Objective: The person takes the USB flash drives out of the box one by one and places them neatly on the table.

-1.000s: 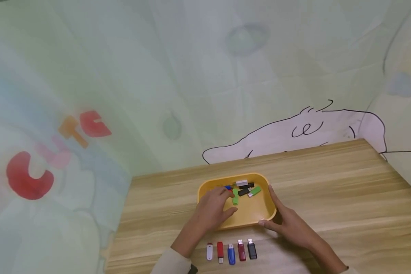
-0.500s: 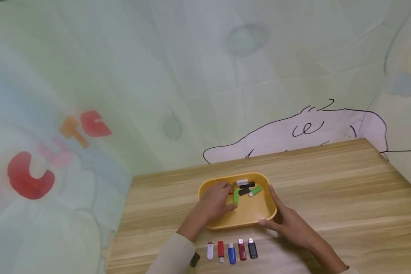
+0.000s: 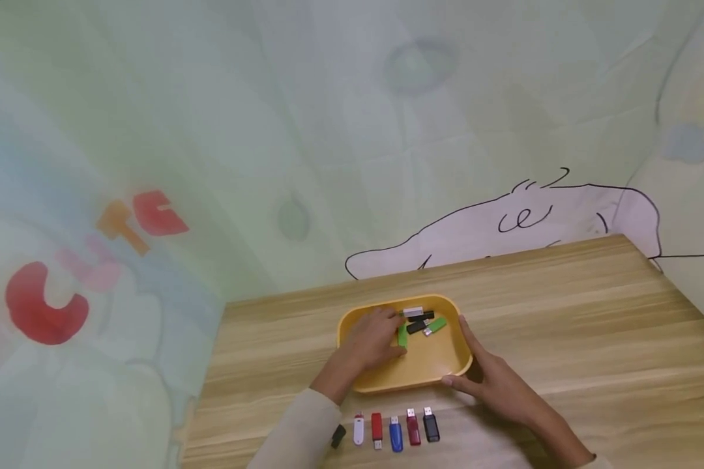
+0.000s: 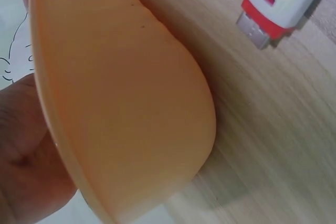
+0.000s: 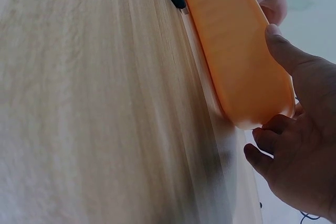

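Both forearms (image 3: 551, 431) converge: right hand (image 3: 495, 385) clasps the yellow tray (image 3: 435, 357); left hand (image 3: 371, 340) dips inside, grip too hidden to tell.

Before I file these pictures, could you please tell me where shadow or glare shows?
Head view: a shadow beside the right hand; left wrist: soft shadow on the table along the tray; right wrist: dark shadow on the table, pale sheen at the tray's lower end.

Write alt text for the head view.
A left hand reaches into a yellow tray of USB sticks while the right hand grips its right end. More sticks lie in a row on the table in front.
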`<state>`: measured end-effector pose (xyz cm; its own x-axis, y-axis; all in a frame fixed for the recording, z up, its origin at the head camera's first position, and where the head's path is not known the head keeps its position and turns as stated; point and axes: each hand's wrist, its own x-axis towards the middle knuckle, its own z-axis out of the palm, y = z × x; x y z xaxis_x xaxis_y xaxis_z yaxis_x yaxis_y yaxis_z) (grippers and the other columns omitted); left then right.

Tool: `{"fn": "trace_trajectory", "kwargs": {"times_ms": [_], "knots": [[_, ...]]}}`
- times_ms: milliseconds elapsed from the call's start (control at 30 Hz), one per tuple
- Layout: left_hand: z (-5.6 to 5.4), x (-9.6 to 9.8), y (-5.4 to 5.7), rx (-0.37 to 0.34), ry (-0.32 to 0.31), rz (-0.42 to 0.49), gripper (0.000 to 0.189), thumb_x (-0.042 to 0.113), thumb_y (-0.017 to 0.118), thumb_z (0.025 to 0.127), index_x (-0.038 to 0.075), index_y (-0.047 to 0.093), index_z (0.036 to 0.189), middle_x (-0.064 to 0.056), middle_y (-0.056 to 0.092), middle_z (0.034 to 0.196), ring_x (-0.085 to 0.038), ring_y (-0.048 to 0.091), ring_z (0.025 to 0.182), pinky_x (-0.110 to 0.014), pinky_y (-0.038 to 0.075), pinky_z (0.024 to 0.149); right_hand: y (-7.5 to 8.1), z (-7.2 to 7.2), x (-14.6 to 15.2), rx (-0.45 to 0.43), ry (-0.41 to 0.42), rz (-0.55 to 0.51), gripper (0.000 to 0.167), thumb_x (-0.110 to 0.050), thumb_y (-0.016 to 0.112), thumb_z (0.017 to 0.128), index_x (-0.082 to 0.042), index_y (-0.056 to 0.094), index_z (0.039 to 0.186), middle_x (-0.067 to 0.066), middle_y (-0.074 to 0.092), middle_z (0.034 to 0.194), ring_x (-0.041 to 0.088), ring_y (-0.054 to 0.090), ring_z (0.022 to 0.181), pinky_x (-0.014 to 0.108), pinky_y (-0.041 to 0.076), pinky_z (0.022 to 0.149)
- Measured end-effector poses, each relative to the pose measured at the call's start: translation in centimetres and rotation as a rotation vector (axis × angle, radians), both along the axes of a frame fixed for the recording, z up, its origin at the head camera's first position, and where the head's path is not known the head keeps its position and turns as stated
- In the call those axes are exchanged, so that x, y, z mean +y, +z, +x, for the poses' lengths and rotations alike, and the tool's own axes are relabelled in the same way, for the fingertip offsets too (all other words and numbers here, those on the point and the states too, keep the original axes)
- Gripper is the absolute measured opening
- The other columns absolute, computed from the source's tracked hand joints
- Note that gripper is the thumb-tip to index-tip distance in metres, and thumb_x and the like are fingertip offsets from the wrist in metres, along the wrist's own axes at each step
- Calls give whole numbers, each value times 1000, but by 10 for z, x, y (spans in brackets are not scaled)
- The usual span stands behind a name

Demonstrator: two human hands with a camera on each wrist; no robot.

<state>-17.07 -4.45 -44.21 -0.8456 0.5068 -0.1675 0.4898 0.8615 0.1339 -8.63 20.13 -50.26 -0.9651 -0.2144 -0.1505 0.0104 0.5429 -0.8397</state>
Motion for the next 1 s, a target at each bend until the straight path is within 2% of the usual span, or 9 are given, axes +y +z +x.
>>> {"fn": "trace_trajectory", "kwargs": {"times_ms": [233, 633, 1000], "knots": [[2, 1, -4, -40, 2, 10, 54, 36, 84, 92, 15, 69, 140, -1, 67, 145, -23, 59, 135, -42, 46, 118, 0, 1, -1, -20, 2, -19, 114, -50, 79, 93, -37, -3, 170, 21, 22, 174, 48, 35, 154, 65, 29, 123], [0, 1, -9, -2, -15, -10, 50, 37, 84, 92, 15, 72, 136, -2, 67, 143, -22, 59, 132, -41, 48, 117, 2, 0, -1, -14, 3, -16, 115, -55, 78, 92, -37, -3, 171, 21, 23, 174, 49, 36, 154, 65, 29, 123], [2, 0, -13, 35, -32, -2, 40, 37, 84, 93, 16, 76, 126, 0, 69, 135, -19, 61, 122, -39, 52, 111, 2, -1, -1, -12, -7, -3, 115, -58, 78, 91, -37, -3, 170, 22, 23, 173, 49, 36, 153, 66, 30, 123]]}}
